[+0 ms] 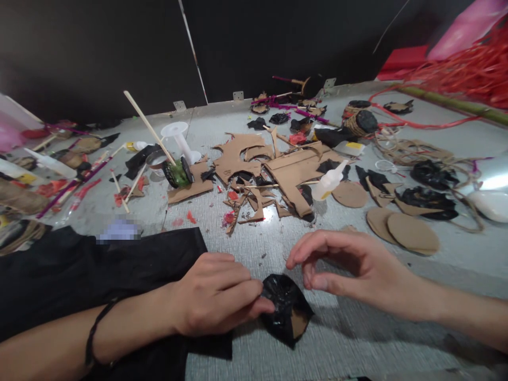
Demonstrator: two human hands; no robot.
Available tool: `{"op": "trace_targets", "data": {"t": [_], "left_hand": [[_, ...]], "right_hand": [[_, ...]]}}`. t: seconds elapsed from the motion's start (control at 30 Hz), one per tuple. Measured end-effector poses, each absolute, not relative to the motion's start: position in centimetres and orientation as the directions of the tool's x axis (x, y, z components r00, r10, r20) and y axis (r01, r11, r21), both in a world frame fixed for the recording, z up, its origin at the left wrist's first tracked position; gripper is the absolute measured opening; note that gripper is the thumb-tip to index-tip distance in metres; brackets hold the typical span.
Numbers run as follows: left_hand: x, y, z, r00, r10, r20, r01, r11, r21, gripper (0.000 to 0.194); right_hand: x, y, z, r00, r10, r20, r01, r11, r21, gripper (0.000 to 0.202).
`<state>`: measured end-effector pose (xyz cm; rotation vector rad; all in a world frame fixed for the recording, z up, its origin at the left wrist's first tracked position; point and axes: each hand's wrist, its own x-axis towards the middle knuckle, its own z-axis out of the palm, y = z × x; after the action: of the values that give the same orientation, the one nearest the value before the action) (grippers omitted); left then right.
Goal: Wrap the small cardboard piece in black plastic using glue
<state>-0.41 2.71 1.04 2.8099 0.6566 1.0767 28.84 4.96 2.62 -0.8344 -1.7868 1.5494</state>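
In front of me lies a cardboard disc partly covered with crumpled black plastic [281, 299]; bare brown cardboard shows at its lower right. My left hand [222, 296] is closed at the disc's left edge, its thumb and fingers pinching the plastic. Just right of the disc hovers my right hand [345, 264], its fingers curved and apart from the thumb, with nothing visible in it. A black plastic sheet [159, 264] spreads beneath my left forearm. Two overlapping bare cardboard discs [413, 233] rest beyond my right hand, and another cardboard disc [350, 194] lies farther back.
Cut cardboard scraps [293, 174] cover the middle, with a glue bottle [330, 181] beside them. A stick stands in a green spool-like piece [178, 173] near a white spool [180, 140]. Coiled twine [420, 151] and a green pole [452, 103] lie right. A dark wall [278, 47] closes the back.
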Motion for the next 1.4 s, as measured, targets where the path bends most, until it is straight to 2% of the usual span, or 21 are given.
{"op": "trace_targets", "data": {"t": [0.27, 0.7, 0.87, 1.0, 1.1, 1.4], "left_hand": [[-0.46, 2.78, 0.65, 0.661, 0.398, 0.636, 0.347, -0.914, 0.211, 0.031], [-0.33, 2.78, 0.87, 0.667, 0.400, 0.629, 0.356, -0.912, 0.203, 0.035], [-0.30, 2.73, 0.91, 0.661, 0.405, 0.631, 0.367, -0.909, 0.199, 0.034], [-0.30, 2.76, 0.95, 0.670, 0.401, 0.624, 0.359, -0.912, 0.200, 0.035], [-0.34, 2.79, 0.89, 0.667, 0.396, 0.631, 0.352, -0.914, 0.202, 0.035], [-0.41, 2.79, 0.83, 0.666, 0.399, 0.630, 0.360, -0.912, 0.197, 0.035]], "right_hand": [[28.77, 4.93, 2.42, -0.611, 0.789, 0.062, 0.032, 0.103, -0.994, 0.015], [28.70, 4.62, 2.72, -0.601, 0.796, 0.074, 0.038, 0.121, -0.992, 0.015], [28.66, 4.52, 2.52, -0.592, 0.805, 0.048, 0.009, 0.066, -0.998, 0.015], [28.84, 4.92, 2.29, -0.613, 0.779, 0.127, 0.073, 0.216, -0.974, 0.006], [28.97, 5.25, 2.18, -0.662, 0.721, 0.208, 0.053, 0.322, -0.945, 0.008], [28.87, 5.12, 2.50, -0.638, 0.755, 0.150, 0.100, 0.274, -0.957, 0.020]]}}
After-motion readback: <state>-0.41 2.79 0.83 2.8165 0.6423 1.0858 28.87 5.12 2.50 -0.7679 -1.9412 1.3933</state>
